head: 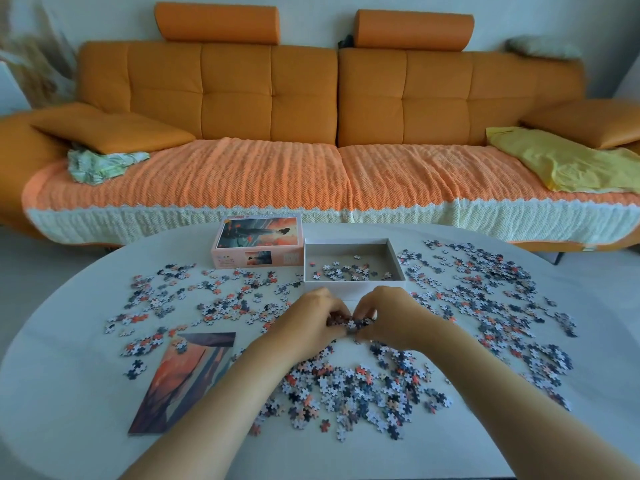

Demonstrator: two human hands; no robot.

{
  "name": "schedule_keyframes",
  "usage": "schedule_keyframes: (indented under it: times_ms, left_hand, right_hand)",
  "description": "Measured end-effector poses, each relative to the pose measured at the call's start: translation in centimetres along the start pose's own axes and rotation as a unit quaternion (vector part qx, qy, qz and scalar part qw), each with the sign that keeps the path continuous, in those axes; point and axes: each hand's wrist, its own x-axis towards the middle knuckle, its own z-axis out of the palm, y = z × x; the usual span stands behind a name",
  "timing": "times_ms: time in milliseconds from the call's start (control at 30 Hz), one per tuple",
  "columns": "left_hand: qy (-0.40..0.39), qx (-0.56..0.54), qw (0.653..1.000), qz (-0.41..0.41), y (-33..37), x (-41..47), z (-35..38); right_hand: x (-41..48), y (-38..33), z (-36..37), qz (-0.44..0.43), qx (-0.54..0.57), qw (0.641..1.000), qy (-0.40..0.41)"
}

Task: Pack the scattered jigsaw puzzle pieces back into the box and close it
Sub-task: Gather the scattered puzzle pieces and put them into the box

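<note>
Puzzle pieces (pixel 363 386) mostly litter the worktop (pixel 69 393), barely a handful in the open box (pixel 396 259), while left hand (pixel 311 318) and right hand (pixel 393 315) fingers pinch up another clump.

White oval table (pixel 69 393), strewn with puzzle pieces (pixel 363 386). Open box (pixel 353 285) and lid (pixel 258 242) side by side, far side. Printed picture (pixel 183 379) flat, left.

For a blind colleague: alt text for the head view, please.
Left hand and right hand gather a clump of puzzle pieces on a white table, near an open box holding few pieces; its lid lies beside it.
</note>
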Motion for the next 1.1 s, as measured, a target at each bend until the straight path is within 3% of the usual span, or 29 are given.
schedule_keyframes:
  times_ms: [300,433,533,700,933,1100]
  left_hand:
    - [0.035,-0.058,0.998,-0.018,0.2,1.2,-1.4]
    - [0.124,-0.107,0.986,-0.022,0.2,2.8,-2.7]
    - [0.191,-0.109,0.975,-0.026,-0.3,4.5,-2.6]
    - [0.144,-0.04,0.989,0.003,-1.3,6.6,-1.6]
    - [0.081,-0.007,0.996,0.036,-1.3,6.2,-2.0]
    - [0.145,0.021,0.986,0.074,-1.6,3.3,-2.4]
  right_hand:
    - [0.2,-0.3,-1.9,0.005,0.059,0.997,0.044]
    - [1.5,-0.3,-3.8,0.008,0.149,0.972,0.182]
    - [3.2,0.0,-3.8,0.003,0.144,0.952,0.269]
    - [4.6,0.8,-2.8,-0.009,0.071,0.979,0.19]
    - [4.0,0.7,-3.2,-0.042,0.068,0.974,0.214]
    - [1.8,0.1,-2.1,-0.097,0.022,0.987,0.129]
